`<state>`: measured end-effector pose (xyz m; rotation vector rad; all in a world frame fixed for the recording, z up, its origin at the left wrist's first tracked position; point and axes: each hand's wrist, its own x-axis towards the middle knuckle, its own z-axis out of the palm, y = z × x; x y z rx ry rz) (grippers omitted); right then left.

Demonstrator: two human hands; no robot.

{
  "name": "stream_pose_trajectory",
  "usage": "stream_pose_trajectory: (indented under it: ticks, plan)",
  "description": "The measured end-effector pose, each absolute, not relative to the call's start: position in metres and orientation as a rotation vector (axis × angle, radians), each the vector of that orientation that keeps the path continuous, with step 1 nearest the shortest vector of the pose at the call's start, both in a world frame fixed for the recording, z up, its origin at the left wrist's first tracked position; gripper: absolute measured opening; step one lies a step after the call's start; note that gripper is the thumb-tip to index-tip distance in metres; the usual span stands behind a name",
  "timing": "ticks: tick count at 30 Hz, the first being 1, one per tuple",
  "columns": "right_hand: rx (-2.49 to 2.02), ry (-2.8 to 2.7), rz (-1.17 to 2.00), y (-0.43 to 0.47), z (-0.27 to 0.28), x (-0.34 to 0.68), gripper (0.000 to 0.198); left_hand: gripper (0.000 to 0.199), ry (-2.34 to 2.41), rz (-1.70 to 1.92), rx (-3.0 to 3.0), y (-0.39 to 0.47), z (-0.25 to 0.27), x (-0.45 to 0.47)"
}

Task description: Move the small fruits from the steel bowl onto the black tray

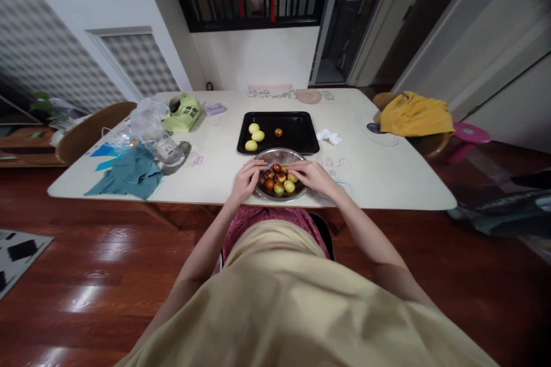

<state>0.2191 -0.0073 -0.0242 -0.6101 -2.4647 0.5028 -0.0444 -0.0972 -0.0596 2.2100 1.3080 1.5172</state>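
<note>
A round metal bowl [279, 197] stands near the table's front edge, holding several small round fruits [279, 178], some mottled red-brown, others yellow-green. My left hand [248, 178] grips the bowl's left rim, fingers over the edge. From the other side my right hand [313, 175] reaches over the rim with its fingers stretched out, the tips close to the fruits on the right. Whether they touch one is too small to tell. Just behind the bowl lies a black tray [293, 140]. Three yellow fruits [257, 136] are at its left, and one red-brown fruit [278, 132] is near the middle.
Left on the white table [379, 178] are a teal cloth [129, 173], a clear plastic container [166, 148], plastic bags and a green bag [184, 113]. Crumpled white tissue [329, 137] lies right of the tray. A yellow cloth [415, 114] covers a chair at right, beside a pink stool [471, 133].
</note>
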Motion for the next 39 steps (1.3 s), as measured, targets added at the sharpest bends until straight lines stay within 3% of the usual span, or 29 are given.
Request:
stream_pose_trajectory:
  ticks: [9, 16, 28, 35, 39]
  plan:
    - [-0.511, -2.143, 0.398, -0.025, -0.062, 0.244, 0.029, 0.04, 1.311, 1.551, 2.162, -0.097, -0.056, -0.047]
    - [-0.528, -2.14, 0.271, -0.018, -0.08, 0.244, 0.036, 0.029, 1.361, 1.498, 2.277, -0.044, -0.015, -0.054]
    - [-0.515, -2.105, 0.212, -0.019, -0.082, 0.238, 0.035, 0.039, 1.499, 0.654, 2.48, 0.123, -0.016, -0.051]
    - [-0.499, -2.091, 0.166, -0.02, -0.082, 0.237, 0.036, 0.023, 1.566, 0.566, 2.46, 0.142, -0.021, -0.041]
    - [-0.486, -2.068, 0.144, -0.019, -0.083, 0.237, 0.035, 0.025, 1.594, 0.6, 2.462, 0.137, -0.015, -0.037]
